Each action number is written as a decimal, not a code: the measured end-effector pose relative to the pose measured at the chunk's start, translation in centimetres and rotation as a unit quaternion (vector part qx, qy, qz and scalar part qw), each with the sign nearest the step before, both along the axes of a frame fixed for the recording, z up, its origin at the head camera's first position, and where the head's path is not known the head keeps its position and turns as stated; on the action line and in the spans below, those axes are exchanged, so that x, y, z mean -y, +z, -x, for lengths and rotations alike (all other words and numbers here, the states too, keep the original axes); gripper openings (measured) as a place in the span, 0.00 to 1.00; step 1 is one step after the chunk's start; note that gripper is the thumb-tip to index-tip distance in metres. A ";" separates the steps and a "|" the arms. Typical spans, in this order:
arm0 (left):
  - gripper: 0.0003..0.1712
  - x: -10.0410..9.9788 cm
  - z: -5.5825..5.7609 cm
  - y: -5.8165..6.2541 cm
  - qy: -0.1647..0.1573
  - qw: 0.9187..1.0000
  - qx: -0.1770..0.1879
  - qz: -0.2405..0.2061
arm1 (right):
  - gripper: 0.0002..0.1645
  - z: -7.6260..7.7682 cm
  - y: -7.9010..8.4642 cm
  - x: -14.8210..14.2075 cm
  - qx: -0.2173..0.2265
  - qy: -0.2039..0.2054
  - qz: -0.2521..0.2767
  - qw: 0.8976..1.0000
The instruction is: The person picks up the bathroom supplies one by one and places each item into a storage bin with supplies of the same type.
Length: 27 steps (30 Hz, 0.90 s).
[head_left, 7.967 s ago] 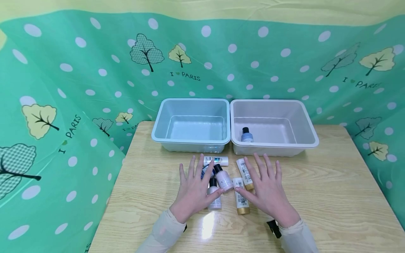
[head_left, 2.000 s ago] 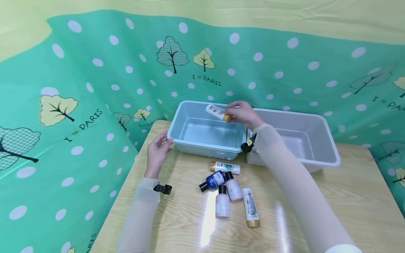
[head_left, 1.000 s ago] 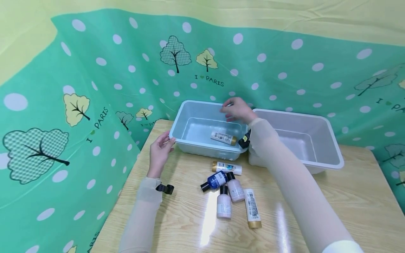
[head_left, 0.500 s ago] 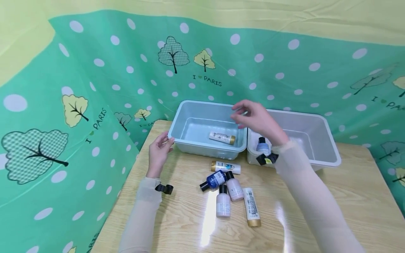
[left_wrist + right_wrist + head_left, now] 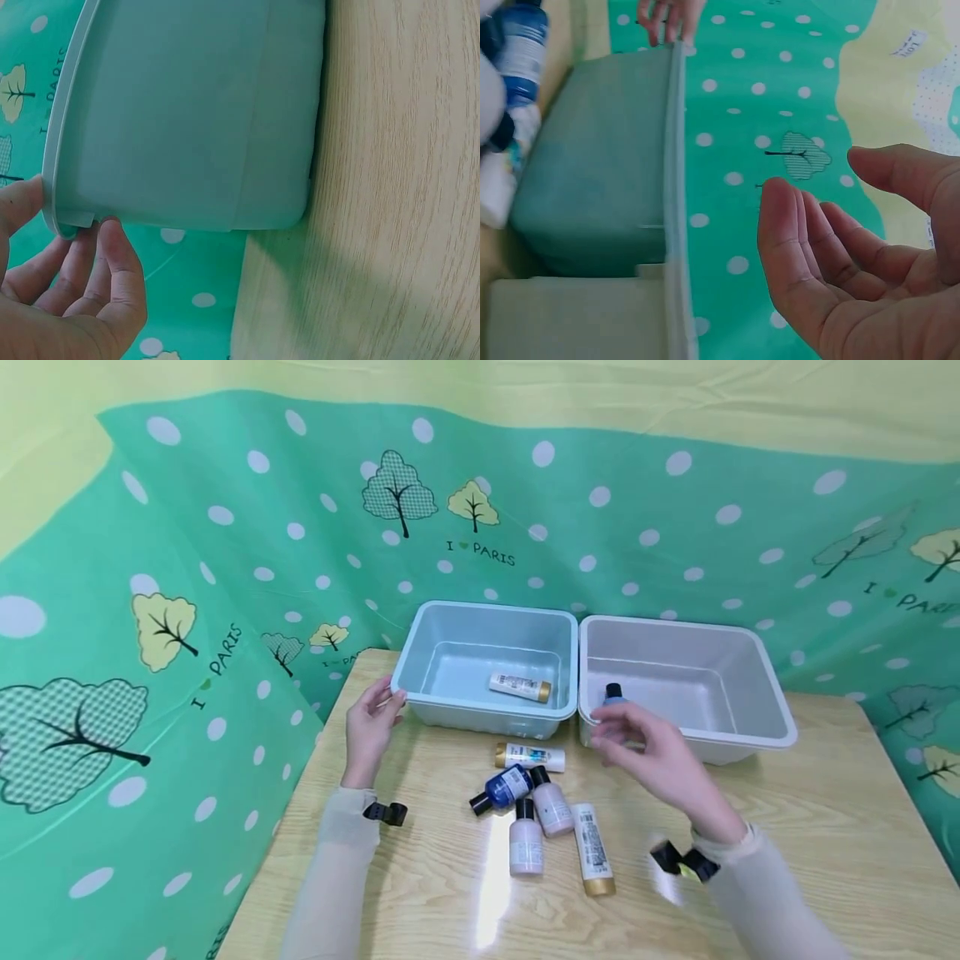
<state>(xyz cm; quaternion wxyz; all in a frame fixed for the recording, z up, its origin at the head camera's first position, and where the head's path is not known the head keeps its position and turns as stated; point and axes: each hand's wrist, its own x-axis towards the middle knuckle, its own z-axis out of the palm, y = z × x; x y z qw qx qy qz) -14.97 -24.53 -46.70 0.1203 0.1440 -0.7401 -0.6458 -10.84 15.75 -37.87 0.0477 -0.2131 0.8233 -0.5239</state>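
My left hand (image 5: 367, 727) grips the front left corner of the light blue bin (image 5: 480, 700); in the left wrist view the thumb lies at the bin's rim (image 5: 64, 135) and the fingers curl under it. Inside that bin lies a white tube (image 5: 517, 686) with a gold cap. My right hand (image 5: 660, 760), fingers loosely bent and holding nothing, hovers at the front of the grey bin (image 5: 750, 739). It partly hides a blue bottle with a black cap (image 5: 613, 692) in that bin. Between thumb and fingers of the right hand (image 5: 855, 262) shows a gap.
On the wooden table (image 5: 712, 893), before the bins, lie a white tube (image 5: 536, 757), a dark blue bottle (image 5: 506, 787), two pale pink bottles (image 5: 553, 808) (image 5: 527, 847) and another gold-capped tube (image 5: 592, 847). A green patterned cloth (image 5: 300, 527) hangs behind and at the sides.
My right hand let a white tube go into the blue bin, then moved right and toward me, over the grey bin's front. The left hand, earlier spread over the table, now stays on the bin's corner.
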 end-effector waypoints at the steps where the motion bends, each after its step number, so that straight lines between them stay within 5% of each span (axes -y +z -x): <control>1: 0.29 0.0 -0.1 0.0 -0.002 1.000 -0.003 0.000 | 0.20 -0.7 -0.6 -0.3 0.006 -0.003 0.002 1.000; 10: 0.28 -0.1 -0.3 0.2 -0.002 1.000 -0.008 0.000 | 0.24 -5.1 -6.5 -2.0 0.092 -0.067 -0.018 0.993; 16: 0.29 0.1 -0.4 0.2 -0.001 1.000 0.001 0.000 | 0.23 -6.2 -9.7 -1.8 0.146 -0.112 -0.047 0.982; 27: 0.29 0.0 -0.2 0.2 -0.002 1.000 0.002 0.003 | 0.28 -7.4 -13.1 -0.1 0.150 -0.136 -0.130 0.970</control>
